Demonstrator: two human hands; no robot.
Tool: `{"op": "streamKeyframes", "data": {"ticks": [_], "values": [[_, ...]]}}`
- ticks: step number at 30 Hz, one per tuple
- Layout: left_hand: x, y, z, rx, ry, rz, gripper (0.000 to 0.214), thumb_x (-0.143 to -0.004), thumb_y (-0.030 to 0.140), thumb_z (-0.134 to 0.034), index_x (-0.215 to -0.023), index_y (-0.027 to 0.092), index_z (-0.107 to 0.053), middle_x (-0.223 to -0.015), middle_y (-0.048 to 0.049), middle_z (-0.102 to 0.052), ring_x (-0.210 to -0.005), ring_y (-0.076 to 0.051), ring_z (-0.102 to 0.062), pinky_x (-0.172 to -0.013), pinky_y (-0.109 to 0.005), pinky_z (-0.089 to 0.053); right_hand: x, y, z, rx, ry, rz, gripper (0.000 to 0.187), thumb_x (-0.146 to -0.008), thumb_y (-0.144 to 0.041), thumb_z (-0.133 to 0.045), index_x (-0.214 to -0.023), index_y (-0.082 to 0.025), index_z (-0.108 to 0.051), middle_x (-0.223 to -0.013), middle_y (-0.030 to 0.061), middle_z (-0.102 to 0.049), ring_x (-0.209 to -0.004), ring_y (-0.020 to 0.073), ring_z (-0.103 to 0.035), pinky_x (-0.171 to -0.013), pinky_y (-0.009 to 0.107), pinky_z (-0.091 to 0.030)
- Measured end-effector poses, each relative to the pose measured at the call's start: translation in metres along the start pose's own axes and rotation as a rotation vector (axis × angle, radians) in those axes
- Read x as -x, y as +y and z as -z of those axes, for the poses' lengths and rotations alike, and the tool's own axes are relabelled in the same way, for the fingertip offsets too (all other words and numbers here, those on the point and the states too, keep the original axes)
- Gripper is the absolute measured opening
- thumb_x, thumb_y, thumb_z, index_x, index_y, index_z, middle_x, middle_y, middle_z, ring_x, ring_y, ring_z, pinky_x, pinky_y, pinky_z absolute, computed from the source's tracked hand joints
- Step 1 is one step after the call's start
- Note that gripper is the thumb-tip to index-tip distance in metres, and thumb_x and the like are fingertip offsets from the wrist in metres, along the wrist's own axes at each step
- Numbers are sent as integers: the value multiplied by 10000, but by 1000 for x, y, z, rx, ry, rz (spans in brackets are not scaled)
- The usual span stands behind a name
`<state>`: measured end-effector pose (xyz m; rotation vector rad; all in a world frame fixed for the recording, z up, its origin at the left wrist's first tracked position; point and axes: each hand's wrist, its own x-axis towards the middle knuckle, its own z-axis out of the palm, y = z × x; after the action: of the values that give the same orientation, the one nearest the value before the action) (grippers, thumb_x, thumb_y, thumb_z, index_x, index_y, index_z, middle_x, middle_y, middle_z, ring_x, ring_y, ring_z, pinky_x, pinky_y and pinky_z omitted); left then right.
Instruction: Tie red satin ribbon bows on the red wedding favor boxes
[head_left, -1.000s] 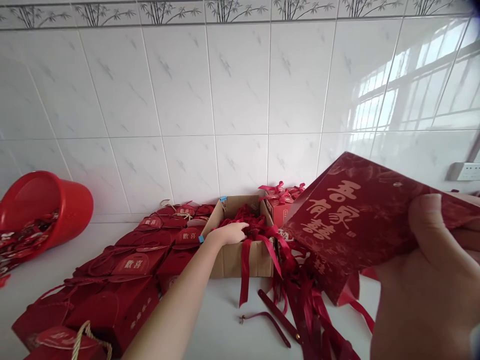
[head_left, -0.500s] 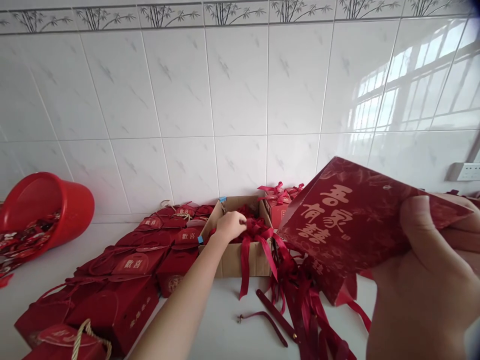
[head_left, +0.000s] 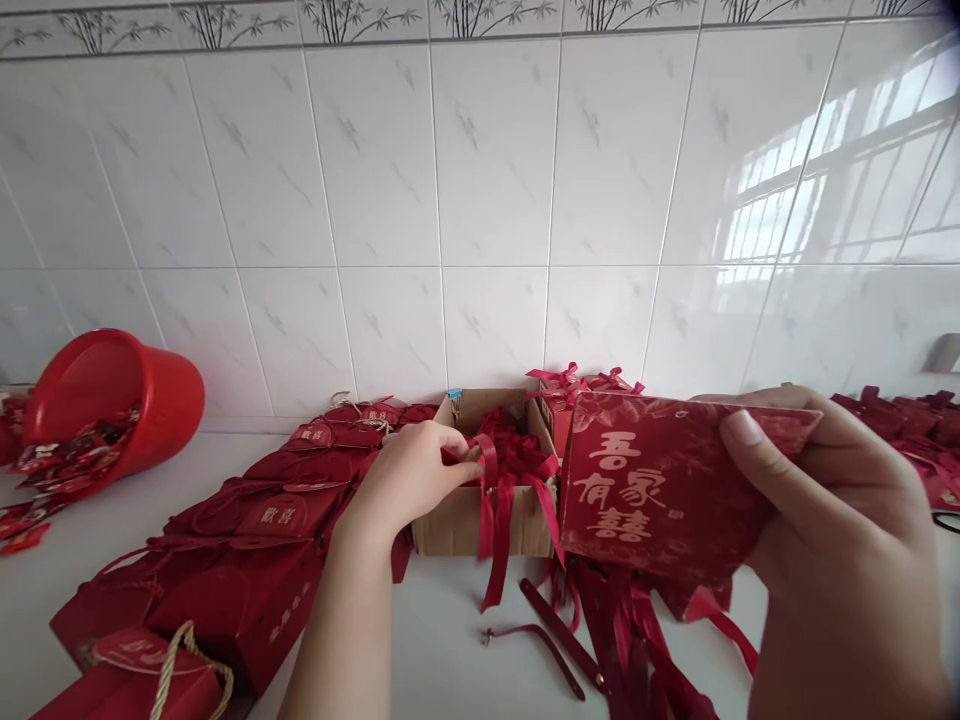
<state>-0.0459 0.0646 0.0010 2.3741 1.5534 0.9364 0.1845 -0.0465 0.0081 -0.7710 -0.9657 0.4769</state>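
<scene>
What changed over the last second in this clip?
The left hand, which lay open on the ribbons in the cardboard box, has closed on a red ribbon and drawn back toward the person. The right hand lowered its flat red gift bag. The red bucket and the stacked bags stayed put.

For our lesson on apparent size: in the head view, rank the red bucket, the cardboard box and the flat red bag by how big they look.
1. Flat red bag, though nearest the camera.
2. Red bucket.
3. Cardboard box, partly hidden; close to the bucket, so unsure.
</scene>
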Motion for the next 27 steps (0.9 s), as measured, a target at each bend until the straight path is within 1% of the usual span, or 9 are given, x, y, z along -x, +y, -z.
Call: {"op": "streamKeyframes", "data": {"ticks": [3, 7, 9, 11, 15, 18, 20, 24, 27], "values": [[14, 11, 9, 176, -96, -66, 257, -769, 447, -584, -643, 227, -625, -610, -6, -593, -689, -220, -600, -574, -276, -447, 1, -4, 2, 22, -83, -108, 167, -722, -338, -739, -768, -197, -664, -756, 61, -649, -593, 177, -601, -477, 277, -510], [31, 29, 14, 502, -87, -152, 283, -889, 454, -450, -885, 249, -645, -846, -40, -659, -930, -231, -602, -773, -316, -504, -8, 7, 10, 8, -459, -180, 170, -734, -350, -731, -746, -190, -673, -816, 73, -660, -682, 188, -626, -537, 259, -514], [37, 37, 13, 568, -52, -151, 289, -897, 475, -444, -881, 248, -621, -865, -41, -645, -939, -223, -587, -768, -297, -500, -13, 16, 10, -33, -626, -170, 149, -776, -344, -693, -741, -201, -669, -847, 58, -658, -734, 183, -635, -609, 266, -531], [41, 44, 11, 555, -69, -148, 297, -896, 496, -448, -832, 236, -576, -794, -27, -599, -814, -195, -572, -659, -264, -478, -16, 22, 7, -67, -727, -162, 129, -813, -332, -658, -763, -212, -665, -924, 48, -653, -787, 179, -642, -682, 281, -540], [42, 52, 9, 415, -150, -181, 332, -925, 492, -406, -748, 213, -436, -696, 23, -464, -596, -123, -422, -548, -247, -368, -15, 27, 4, 15, -798, -108, 122, -850, -306, -620, -778, -213, -648, -1125, 52, -609, -962, 197, -620, -798, 293, -517], [40, 54, 7, 367, -174, -200, 358, -944, 493, -362, -735, 207, -409, -705, 23, -454, -626, -127, -428, -592, -258, -376, -15, 28, 5, 92, -777, -4, 108, -863, -299, -605, -803, -216, -639, -1182, 59, -582, -1123, 230, -548, -884, 310, -477], [39, 55, 5, 410, -177, -220, 363, -961, 479, -323, -744, 208, -428, -740, 12, -477, -681, -137, -462, -647, -266, -412, -15, 28, 5, 117, -796, 11, 96, -865, -298, -601, -822, -219, -634, -1162, 58, -588, -1107, 231, -553, -874, 316, -477], [35, 56, 0, 575, -36, -392, 305, -982, 409, -319, -954, 243, -573, -1043, -35, -557, -1039, -183, -509, -946, -313, -427, -13, 28, -4, 135, -872, 19, 111, -870, -300, -598, -802, -213, -613, -1132, 45, -591, -998, 203, -593, -845, 313, -485], [33, 57, -1, 679, -35, -475, 346, -992, 374, -295, -1232, 325, -539, -1359, -12, -472, -1360, -219, -300, -1138, -388, -295, -10, 30, -12, 94, -882, 32, 106, -860, -294, -616, -798, -207, -617, -1088, 52, -587, -1005, 201, -582, -866, 317, -474]]}}
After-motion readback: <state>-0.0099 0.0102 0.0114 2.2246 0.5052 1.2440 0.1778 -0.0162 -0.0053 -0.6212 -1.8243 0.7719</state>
